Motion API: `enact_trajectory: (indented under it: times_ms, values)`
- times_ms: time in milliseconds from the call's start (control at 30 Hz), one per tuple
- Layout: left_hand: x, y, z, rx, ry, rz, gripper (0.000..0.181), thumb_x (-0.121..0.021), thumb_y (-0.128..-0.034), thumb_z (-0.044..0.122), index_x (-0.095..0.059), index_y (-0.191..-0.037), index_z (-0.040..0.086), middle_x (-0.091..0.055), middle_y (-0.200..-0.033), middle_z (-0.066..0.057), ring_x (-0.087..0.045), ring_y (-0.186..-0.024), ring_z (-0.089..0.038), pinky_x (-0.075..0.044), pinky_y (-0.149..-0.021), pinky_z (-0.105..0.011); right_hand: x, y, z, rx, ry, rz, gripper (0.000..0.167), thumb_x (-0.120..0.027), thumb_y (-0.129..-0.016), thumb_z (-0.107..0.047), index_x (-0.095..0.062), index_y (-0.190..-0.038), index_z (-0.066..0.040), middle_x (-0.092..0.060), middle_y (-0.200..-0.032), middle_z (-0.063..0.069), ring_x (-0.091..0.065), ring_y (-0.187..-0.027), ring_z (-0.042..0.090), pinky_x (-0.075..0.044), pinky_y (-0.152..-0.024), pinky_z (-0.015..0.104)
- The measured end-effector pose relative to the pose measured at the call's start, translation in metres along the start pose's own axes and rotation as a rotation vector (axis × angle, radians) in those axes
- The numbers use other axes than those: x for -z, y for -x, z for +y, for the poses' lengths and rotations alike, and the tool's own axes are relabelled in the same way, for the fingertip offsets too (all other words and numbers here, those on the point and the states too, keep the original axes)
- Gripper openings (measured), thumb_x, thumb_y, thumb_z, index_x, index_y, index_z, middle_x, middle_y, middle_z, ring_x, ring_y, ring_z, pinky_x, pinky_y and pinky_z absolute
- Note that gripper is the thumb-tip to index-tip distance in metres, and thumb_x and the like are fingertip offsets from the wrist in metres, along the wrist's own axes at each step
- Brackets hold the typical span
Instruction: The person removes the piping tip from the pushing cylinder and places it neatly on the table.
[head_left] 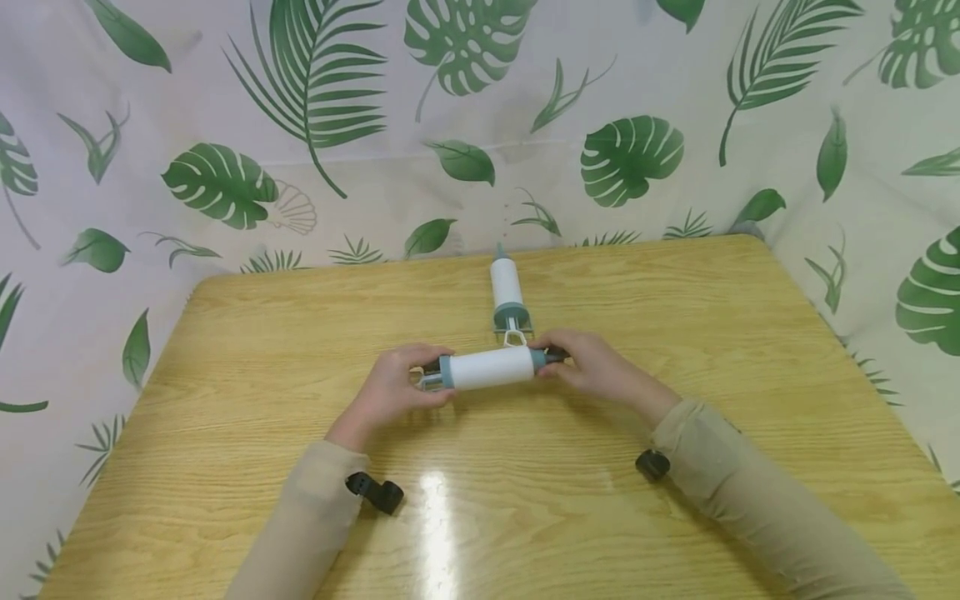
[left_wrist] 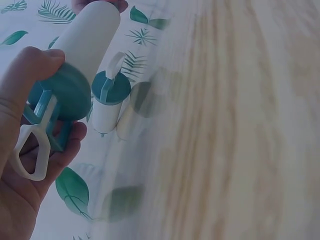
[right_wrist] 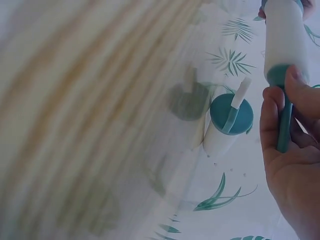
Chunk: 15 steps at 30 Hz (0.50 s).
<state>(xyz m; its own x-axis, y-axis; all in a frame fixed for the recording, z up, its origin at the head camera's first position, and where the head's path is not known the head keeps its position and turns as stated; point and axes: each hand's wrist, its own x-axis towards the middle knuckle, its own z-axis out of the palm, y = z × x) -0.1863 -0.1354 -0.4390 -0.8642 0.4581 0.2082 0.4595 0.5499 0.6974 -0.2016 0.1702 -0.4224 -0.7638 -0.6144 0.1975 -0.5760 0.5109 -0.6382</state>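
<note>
A large syringe (head_left: 491,368) with a white barrel and teal ends is held level above the table between both hands. The left hand (head_left: 393,385) grips its plunger end, thumb and fingers around the teal cap, and a white loop handle (left_wrist: 31,152) shows beside the palm. At the other end, the right hand (head_left: 592,364) pinches the narrow teal nozzle (right_wrist: 284,125) between thumb and fingers. A second, similar syringe (head_left: 506,282) lies just beyond on the table, nozzle toward the wall and loop handle toward the hands.
The wood-grain table (head_left: 262,333) meets a white wall covering (head_left: 375,183) printed with green leaves at its back and sides. A black strap piece (head_left: 375,492) hangs at the left sleeve, and another black piece (head_left: 652,465) at the right sleeve.
</note>
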Motion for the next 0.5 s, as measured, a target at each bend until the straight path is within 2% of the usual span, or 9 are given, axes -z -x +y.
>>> enact_trajectory:
  times_ms: [133, 233, 300, 400, 500]
  values:
    - [0.0008, 0.0001, -0.0008, 0.020, 0.012, 0.001, 0.047, -0.083, -0.0740, 0.019, -0.068, -0.118, 0.011, -0.065, -0.117, -0.006, -0.061, -0.102, -0.021, -0.053, -0.083, -0.037, 0.0000, -0.0001, -0.0009, 0.005, -0.023, 0.006, 0.037, -0.076, -0.078, -0.001, -0.061, -0.112, 0.001, -0.064, -0.107, 0.013, -0.064, -0.092, 0.025, -0.054, -0.081, 0.034]
    - [0.0021, 0.0005, -0.0017, 0.026, 0.024, -0.005, 0.047, -0.083, -0.0745, 0.020, -0.068, -0.119, 0.012, -0.065, -0.118, -0.005, -0.061, -0.102, -0.021, -0.053, -0.084, -0.039, 0.0012, -0.0001, -0.0002, -0.050, -0.087, -0.022, 0.042, -0.078, -0.078, -0.005, -0.059, -0.116, -0.002, -0.063, -0.111, 0.010, -0.063, -0.093, 0.024, -0.053, -0.082, 0.036]
    - [0.0033, 0.0014, -0.0023, 0.024, 0.031, -0.008, 0.048, -0.083, -0.0747, 0.020, -0.068, -0.120, 0.012, -0.065, -0.118, -0.005, -0.061, -0.102, -0.021, -0.053, -0.084, -0.040, 0.0025, 0.0005, 0.0013, -0.097, -0.129, -0.053, 0.045, -0.076, -0.081, -0.011, -0.058, -0.121, -0.004, -0.061, -0.116, 0.009, -0.062, -0.095, 0.023, -0.053, -0.083, 0.038]
    - [0.0049, 0.0027, -0.0031, 0.010, 0.042, -0.007, 0.049, -0.083, -0.0744, 0.019, -0.067, -0.120, 0.010, -0.065, -0.118, -0.007, -0.062, -0.100, -0.021, -0.053, -0.084, -0.040, 0.0039, 0.0026, 0.0057, -0.154, -0.157, -0.107, 0.043, -0.067, -0.091, -0.023, -0.056, -0.127, -0.004, -0.062, -0.117, 0.009, -0.062, -0.096, 0.022, -0.052, -0.084, 0.039]
    - [0.0060, 0.0039, -0.0040, -0.005, 0.048, -0.005, 0.049, -0.083, -0.0740, 0.017, -0.067, -0.119, 0.008, -0.065, -0.118, -0.007, -0.063, -0.099, -0.021, -0.053, -0.084, -0.038, 0.0047, 0.0045, 0.0077, -0.175, -0.153, -0.142, 0.041, -0.057, -0.097, -0.028, -0.056, -0.129, -0.002, -0.064, -0.116, 0.010, -0.061, -0.100, 0.022, -0.051, -0.086, 0.040]
